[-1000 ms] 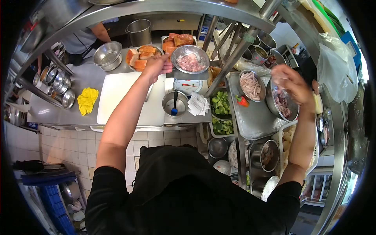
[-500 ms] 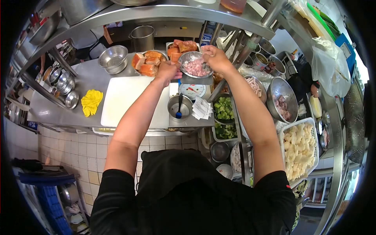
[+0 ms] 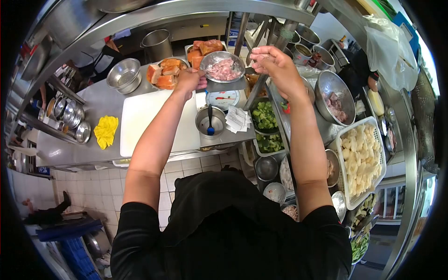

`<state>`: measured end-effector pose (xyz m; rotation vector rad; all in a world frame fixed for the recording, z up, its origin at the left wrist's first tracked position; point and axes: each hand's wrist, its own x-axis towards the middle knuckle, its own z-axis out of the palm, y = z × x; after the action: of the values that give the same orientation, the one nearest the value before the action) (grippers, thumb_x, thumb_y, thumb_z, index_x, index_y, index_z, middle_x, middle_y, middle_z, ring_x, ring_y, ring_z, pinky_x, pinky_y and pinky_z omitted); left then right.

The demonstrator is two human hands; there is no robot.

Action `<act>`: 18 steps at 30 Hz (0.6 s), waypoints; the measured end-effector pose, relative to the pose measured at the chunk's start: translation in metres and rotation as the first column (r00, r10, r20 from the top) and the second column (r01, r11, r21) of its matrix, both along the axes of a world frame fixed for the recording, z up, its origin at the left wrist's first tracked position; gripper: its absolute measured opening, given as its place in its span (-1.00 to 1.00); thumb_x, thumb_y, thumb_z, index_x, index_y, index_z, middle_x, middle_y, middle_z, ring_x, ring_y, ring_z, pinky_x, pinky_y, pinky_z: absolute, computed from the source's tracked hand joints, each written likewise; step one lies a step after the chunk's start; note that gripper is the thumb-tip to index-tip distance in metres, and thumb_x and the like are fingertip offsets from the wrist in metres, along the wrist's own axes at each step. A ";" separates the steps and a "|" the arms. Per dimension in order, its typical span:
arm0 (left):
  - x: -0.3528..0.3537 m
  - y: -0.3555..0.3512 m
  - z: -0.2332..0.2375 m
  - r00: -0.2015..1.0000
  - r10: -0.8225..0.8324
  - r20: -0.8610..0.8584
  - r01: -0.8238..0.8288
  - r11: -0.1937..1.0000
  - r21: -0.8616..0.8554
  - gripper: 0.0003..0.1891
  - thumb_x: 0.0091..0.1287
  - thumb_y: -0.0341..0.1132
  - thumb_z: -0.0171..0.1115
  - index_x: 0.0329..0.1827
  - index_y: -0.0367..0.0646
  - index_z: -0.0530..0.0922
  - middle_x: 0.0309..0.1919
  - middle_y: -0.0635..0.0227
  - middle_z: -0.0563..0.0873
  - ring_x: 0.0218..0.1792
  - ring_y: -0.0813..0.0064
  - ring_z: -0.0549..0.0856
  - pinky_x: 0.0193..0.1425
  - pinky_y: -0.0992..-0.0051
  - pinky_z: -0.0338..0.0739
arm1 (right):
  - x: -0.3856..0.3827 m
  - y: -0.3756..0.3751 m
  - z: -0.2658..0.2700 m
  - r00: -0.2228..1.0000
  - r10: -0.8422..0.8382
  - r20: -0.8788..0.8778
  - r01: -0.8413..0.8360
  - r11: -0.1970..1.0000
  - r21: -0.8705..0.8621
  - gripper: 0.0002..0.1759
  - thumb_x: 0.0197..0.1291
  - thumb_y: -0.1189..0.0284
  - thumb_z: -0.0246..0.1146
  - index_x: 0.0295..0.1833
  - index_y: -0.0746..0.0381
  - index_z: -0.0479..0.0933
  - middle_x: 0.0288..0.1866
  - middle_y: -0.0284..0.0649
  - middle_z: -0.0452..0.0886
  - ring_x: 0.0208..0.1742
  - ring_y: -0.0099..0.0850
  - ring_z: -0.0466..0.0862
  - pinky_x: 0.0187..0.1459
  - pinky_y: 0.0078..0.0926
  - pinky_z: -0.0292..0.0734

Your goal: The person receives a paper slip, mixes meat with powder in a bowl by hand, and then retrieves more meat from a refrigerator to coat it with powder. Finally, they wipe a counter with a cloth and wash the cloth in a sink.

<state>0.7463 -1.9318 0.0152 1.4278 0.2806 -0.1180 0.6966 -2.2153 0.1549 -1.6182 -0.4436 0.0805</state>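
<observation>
My left hand (image 3: 190, 80) is closed at the left rim of a metal bowl (image 3: 223, 67) of pink meat pieces. This bowl sits on a scale with a round dial (image 3: 223, 99). Off to the bowl's right, my right hand (image 3: 275, 65) is raised, its fingers curled together; whatever they hold, if anything, is not clear. Beyond my left hand stand a bowl of browned meat blocks (image 3: 167, 71) and a tray of similar blocks (image 3: 207, 47). Below the dial are a metal pot (image 3: 203, 122) with a blue-headed brush (image 3: 211, 128) and white paper slips (image 3: 238, 119).
A white cutting board (image 3: 156, 122) and a yellow cloth (image 3: 106, 131) lie on the left counter. Broccoli (image 3: 264, 115), a large meat bowl (image 3: 335, 98) and a white basket of pale pieces (image 3: 359, 161) stand at right. A steel shelf (image 3: 186, 15) crosses overhead.
My right hand has moved from the bowl's right rim out to the right. My left hand stays at the bowl. The view has shifted slightly, and a person's leg shows at lower left.
</observation>
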 end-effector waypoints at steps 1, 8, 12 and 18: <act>0.001 0.002 -0.001 1.000 -0.003 -0.001 0.003 1.000 0.001 -0.85 0.41 -0.34 0.29 -0.18 -0.25 0.54 -0.26 0.16 0.71 -0.31 0.37 0.75 -0.18 0.39 0.78 | -0.003 -0.003 -0.001 1.000 -0.006 0.001 0.006 1.000 0.001 -0.70 0.46 0.39 0.19 0.20 0.29 0.52 0.07 -0.20 0.68 -0.03 -0.49 0.67 0.09 -0.48 0.56; 0.001 0.005 -0.003 1.000 0.022 0.013 -0.021 0.999 -0.026 -0.81 0.39 -0.35 0.31 -0.18 -0.31 0.51 -0.29 0.12 0.71 -0.34 0.33 0.76 -0.23 0.38 0.79 | -0.020 -0.018 0.004 1.000 -0.019 0.003 0.019 1.000 -0.008 -0.71 0.45 0.41 0.21 0.19 0.29 0.52 0.06 -0.22 0.68 -0.06 -0.51 0.65 0.06 -0.49 0.56; 0.000 0.006 -0.005 1.000 -0.001 -0.011 0.001 1.000 -0.005 -0.83 0.45 -0.32 0.26 -0.15 -0.25 0.51 -0.25 0.15 0.72 -0.31 0.36 0.75 -0.15 0.38 0.77 | -0.023 -0.025 -0.001 1.000 -0.020 -0.003 0.020 0.999 -0.027 -0.71 0.43 0.42 0.23 0.18 0.29 0.52 0.05 -0.25 0.68 -0.07 -0.54 0.64 0.05 -0.50 0.56; -0.005 0.006 -0.002 1.000 0.001 -0.007 -0.001 1.000 0.010 -0.81 0.45 -0.31 0.26 -0.11 -0.24 0.48 -0.24 0.15 0.72 -0.31 0.36 0.75 -0.16 0.39 0.77 | -0.026 -0.031 -0.005 1.000 0.002 -0.001 -0.002 1.000 -0.008 -0.72 0.40 0.46 0.26 0.16 0.29 0.53 0.02 -0.27 0.67 -0.03 -0.55 0.64 0.07 -0.51 0.56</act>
<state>0.7410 -1.9258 0.0134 1.4377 0.2884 -0.1208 0.6704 -2.2463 0.1497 -1.6260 -0.4443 0.0848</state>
